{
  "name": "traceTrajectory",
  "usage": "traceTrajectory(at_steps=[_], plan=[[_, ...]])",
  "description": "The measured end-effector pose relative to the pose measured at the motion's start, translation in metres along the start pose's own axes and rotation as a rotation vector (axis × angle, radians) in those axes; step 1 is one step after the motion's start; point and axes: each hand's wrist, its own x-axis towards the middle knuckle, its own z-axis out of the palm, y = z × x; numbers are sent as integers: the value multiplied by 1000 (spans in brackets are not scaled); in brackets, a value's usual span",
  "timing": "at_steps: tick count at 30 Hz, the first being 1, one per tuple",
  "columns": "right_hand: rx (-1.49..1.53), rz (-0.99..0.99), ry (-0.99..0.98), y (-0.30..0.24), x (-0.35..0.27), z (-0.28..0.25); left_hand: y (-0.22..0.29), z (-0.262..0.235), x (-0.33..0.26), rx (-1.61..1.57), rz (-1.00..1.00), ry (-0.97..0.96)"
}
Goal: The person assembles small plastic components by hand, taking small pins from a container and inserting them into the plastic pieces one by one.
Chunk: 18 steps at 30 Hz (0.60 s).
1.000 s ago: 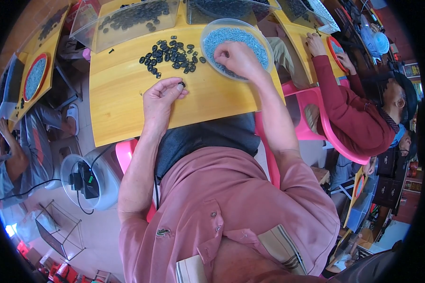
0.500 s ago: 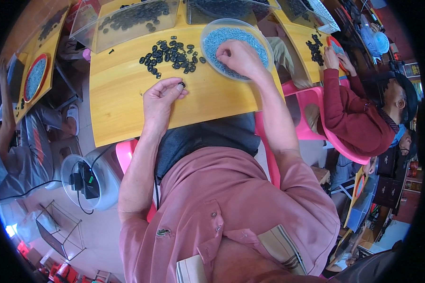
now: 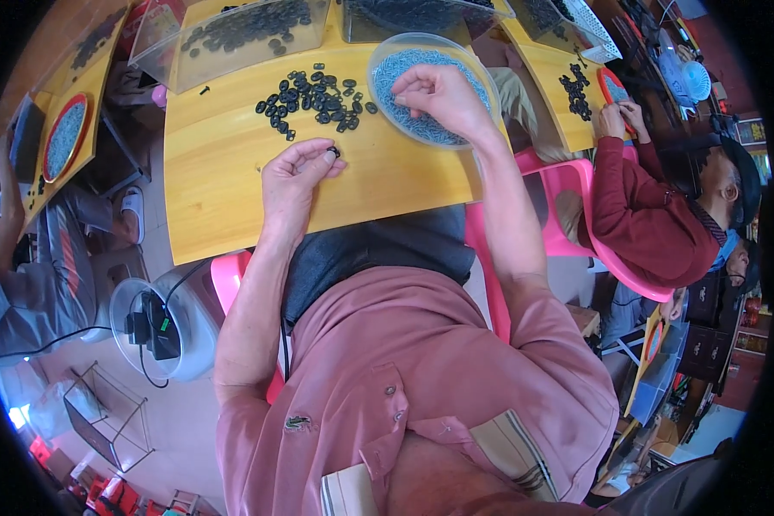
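Observation:
Near the front half of the yellow table [image 3: 224, 189], my left hand [image 3: 294, 181] pinches a small black plastic part [image 3: 333, 152] between thumb and fingertips. Over a round clear bowl [image 3: 495, 101] at the right, my right hand [image 3: 447, 99] has its fingers curled in toward the thumb. What its fingertips hold, if anything, is too small to make out. Many thin silvery-blue screws [image 3: 404, 62] fill the bowl. Beyond my left hand lies a loose pile of small black oval parts [image 3: 318, 99], some with holes showing.
Clear bins [image 3: 159, 56] of black parts line the table's far edge. A lone black piece [image 3: 205, 89] lies at the left. Co-workers sit on both sides, one in a dark red sweater [image 3: 641, 215]. A white bucket [image 3: 198, 344] with cables stands on the floor.
My right hand has shifted slightly over the screws, its fingers lifting and loosening a little. My left hand keeps its pinch on the black part, almost still.

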Motion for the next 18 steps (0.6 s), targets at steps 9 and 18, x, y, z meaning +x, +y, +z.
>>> traceTrajectory(at_steps=[9,18], plan=[[42,-245,-119,-24,-20,55,-3,1,4,-88,-9,12],[-174,-310,-46,-30,-27,73,-3,1,4,-77,23,4]])
